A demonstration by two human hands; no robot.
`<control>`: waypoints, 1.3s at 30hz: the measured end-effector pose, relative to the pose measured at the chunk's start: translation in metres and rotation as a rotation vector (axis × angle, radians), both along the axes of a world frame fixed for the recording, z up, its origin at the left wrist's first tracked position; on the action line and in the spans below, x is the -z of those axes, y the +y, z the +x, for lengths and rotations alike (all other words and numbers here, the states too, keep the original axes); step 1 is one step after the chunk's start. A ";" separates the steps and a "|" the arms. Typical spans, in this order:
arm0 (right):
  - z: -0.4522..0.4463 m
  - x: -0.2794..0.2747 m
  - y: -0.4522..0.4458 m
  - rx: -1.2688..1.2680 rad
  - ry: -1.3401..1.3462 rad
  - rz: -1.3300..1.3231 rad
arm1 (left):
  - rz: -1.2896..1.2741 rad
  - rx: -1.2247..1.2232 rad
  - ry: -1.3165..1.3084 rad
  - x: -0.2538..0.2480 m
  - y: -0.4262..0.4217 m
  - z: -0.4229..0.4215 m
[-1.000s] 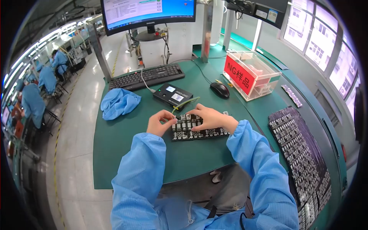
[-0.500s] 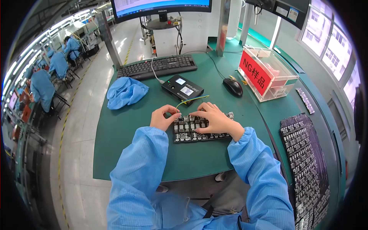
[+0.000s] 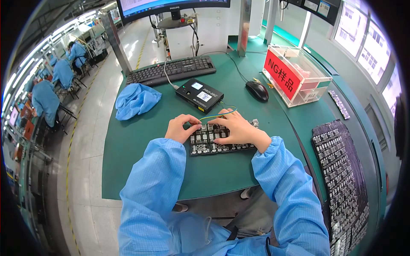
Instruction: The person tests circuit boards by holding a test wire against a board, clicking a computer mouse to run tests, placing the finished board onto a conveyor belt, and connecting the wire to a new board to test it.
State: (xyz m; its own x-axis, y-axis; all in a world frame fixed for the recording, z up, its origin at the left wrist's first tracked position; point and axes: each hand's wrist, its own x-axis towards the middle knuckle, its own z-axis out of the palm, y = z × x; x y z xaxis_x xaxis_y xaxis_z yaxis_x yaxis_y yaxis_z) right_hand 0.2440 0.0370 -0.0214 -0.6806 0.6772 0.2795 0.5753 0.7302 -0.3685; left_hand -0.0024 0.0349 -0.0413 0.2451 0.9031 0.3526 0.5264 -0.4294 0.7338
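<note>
A dark tray of small circuit boards (image 3: 200, 149), set in rows, lies on the green bench mat under both hands. At its upper left corner my left hand (image 3: 181, 128) is closed, thumb and forefinger pinching the end of thin yellow-and-blue wires (image 3: 215, 115). Those wires curve over to the black PRO-06C box (image 3: 200, 95), which has a lit screen. My right hand (image 3: 237, 129) lies over the middle of the boards, fingers and thumb apart and touching them. The boards beneath its palm are hidden.
Behind the box are a keyboard (image 3: 171, 71) and a mouse (image 3: 257, 91). A blue cloth (image 3: 137, 101) lies left. At right stand a clear box with a red label (image 3: 279, 73) and a long panel of boards (image 3: 337, 170). Co-workers (image 3: 45, 100) sit far left.
The view has shifted slightly, so the bench things sit a little further left and up. The wires now bow differently near my right fingers. Both hands keep nearly the same pose on the boards.
</note>
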 end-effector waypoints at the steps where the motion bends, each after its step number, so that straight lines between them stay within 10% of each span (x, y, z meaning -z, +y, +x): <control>1: 0.000 0.000 0.000 -0.008 0.001 0.005 | -0.001 -0.001 0.001 0.000 0.001 0.000; 39: 0.045 -0.015 0.024 0.127 0.188 -0.083 | -0.048 0.148 -0.037 0.009 0.012 -0.009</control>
